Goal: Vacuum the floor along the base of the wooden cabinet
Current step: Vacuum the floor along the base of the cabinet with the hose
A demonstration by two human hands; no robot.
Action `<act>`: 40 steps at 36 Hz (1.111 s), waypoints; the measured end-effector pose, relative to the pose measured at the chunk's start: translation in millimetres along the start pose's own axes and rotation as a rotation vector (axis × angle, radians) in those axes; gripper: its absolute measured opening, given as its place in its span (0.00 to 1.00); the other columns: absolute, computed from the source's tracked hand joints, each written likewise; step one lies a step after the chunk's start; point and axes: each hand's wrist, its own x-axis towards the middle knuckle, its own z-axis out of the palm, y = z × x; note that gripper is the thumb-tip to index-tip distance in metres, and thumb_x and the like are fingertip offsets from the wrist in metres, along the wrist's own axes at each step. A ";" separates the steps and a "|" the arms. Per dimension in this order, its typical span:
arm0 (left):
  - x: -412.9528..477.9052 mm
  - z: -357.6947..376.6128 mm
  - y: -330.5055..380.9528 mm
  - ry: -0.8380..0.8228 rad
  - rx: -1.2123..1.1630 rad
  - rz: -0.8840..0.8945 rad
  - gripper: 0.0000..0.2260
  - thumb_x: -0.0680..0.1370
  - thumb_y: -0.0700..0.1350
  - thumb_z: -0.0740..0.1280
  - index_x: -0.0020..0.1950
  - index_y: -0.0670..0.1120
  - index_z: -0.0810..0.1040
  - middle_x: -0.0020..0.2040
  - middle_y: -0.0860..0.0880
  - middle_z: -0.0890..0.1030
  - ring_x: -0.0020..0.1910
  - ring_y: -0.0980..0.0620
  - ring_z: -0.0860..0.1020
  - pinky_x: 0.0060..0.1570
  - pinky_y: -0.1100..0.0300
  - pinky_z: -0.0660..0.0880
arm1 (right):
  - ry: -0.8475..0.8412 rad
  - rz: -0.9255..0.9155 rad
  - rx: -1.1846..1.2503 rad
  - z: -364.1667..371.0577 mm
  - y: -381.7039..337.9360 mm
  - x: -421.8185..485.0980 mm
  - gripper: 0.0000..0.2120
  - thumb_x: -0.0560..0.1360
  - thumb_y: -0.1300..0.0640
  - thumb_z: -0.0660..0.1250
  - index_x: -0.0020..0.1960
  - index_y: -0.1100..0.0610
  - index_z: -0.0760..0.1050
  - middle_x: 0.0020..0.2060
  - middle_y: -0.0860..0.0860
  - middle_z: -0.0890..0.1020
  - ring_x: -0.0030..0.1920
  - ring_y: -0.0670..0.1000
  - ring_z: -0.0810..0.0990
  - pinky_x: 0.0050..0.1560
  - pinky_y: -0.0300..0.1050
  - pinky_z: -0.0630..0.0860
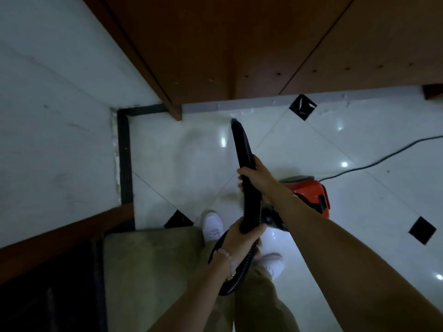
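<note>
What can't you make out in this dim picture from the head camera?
Head view:
- Vacuum body: mostly hidden behind the right forearm.
- Power cord: cut off by the right edge.
- Hose tip: dim, blurred; floor contact unclear.
- Wooden cabinet: top cut off by the upper edge.

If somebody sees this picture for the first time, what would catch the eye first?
The black vacuum hose in the middle stands out, gripped by the right hand higher up and the left hand lower down. Its tip points at the floor just before the wooden cabinet at the top. Next comes the orange vacuum body on the glossy tiles, right of the hose.
</note>
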 end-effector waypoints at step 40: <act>44.6 -31.1 25.2 0.062 -0.196 -0.053 0.05 0.72 0.46 0.67 0.44 0.46 0.73 0.32 0.49 0.78 0.28 0.51 0.76 0.33 0.57 0.75 | -0.147 -0.037 -0.343 33.8 -17.2 72.3 0.26 0.77 0.67 0.62 0.70 0.49 0.61 0.47 0.52 0.73 0.38 0.51 0.75 0.35 0.41 0.78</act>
